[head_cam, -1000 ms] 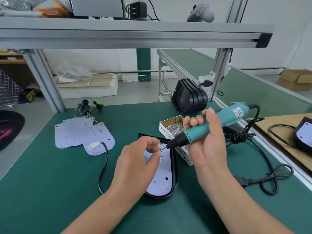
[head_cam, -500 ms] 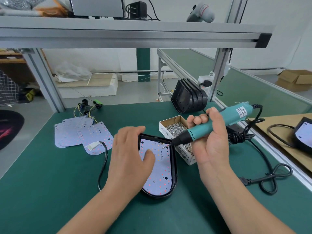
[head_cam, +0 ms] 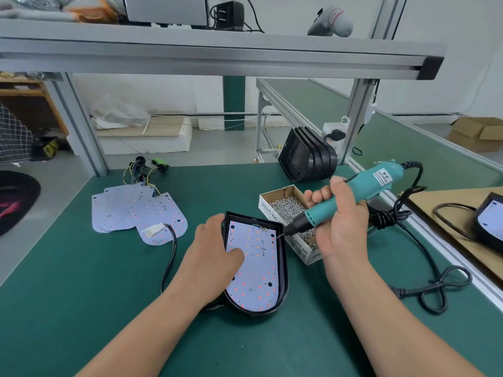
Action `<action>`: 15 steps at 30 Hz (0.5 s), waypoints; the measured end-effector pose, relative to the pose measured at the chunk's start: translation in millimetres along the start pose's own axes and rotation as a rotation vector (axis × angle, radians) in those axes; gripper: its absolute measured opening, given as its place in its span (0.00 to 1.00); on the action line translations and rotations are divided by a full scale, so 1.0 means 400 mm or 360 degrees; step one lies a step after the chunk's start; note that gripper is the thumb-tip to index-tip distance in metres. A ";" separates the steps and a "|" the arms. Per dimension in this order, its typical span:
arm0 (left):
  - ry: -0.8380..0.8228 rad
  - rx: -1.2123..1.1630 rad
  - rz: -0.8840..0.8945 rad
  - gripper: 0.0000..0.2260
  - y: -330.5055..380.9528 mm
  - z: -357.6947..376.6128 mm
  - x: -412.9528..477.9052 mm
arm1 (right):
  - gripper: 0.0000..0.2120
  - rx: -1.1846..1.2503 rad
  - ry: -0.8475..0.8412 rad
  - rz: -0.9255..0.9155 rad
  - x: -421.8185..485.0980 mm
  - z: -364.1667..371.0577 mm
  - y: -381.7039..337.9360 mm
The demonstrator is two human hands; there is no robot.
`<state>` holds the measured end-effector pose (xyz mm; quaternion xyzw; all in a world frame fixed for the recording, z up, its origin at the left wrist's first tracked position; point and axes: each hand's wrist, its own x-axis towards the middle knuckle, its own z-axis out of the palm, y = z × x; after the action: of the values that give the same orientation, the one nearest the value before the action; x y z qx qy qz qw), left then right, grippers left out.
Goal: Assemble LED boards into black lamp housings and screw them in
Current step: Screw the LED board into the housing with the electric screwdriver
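A black lamp housing (head_cam: 283,268) lies on the green mat with a white LED board (head_cam: 258,270) seated inside it. My left hand (head_cam: 209,257) grips the housing's left wall, thumb pressing down on the board. My right hand (head_cam: 340,221) holds a teal electric screwdriver (head_cam: 362,189) tilted down to the left. Its bit carries a small screw and touches the board's upper right edge. An open cardboard box of screws (head_cam: 298,250) stands just right of the housing, under the screwdriver.
Loose LED boards (head_cam: 130,210) with wire tails lie at the left, a white connector (head_cam: 153,229) on a black lead among them. Several empty black housings (head_cam: 307,156) are stacked at the back. The screwdriver's cable (head_cam: 435,284) coils at the right. Another lamp (head_cam: 490,221) sits on cardboard.
My left hand let go of the screw at the bit, dropped onto the board and slid to the housing's left wall. The screwdriver tip came down onto the board's upper right edge.
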<state>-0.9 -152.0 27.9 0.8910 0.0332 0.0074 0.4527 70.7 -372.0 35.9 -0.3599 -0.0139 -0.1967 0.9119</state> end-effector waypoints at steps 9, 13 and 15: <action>0.0008 -0.0012 -0.0001 0.26 -0.008 0.007 0.005 | 0.06 -0.0121 -0.0133 -0.0063 0.003 -0.006 0.011; 0.0011 -0.0024 -0.0002 0.25 -0.009 0.009 0.007 | 0.06 -0.0148 -0.0165 -0.0068 -0.002 -0.001 0.013; 0.0012 -0.0025 0.0001 0.24 -0.008 0.010 0.008 | 0.06 -0.0169 -0.0174 -0.0059 -0.007 0.002 0.011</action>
<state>2.2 -153.2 22.7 0.8874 0.0347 0.0112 0.4596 70.0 -367.5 33.1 -0.4176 -0.0600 -0.1939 0.8856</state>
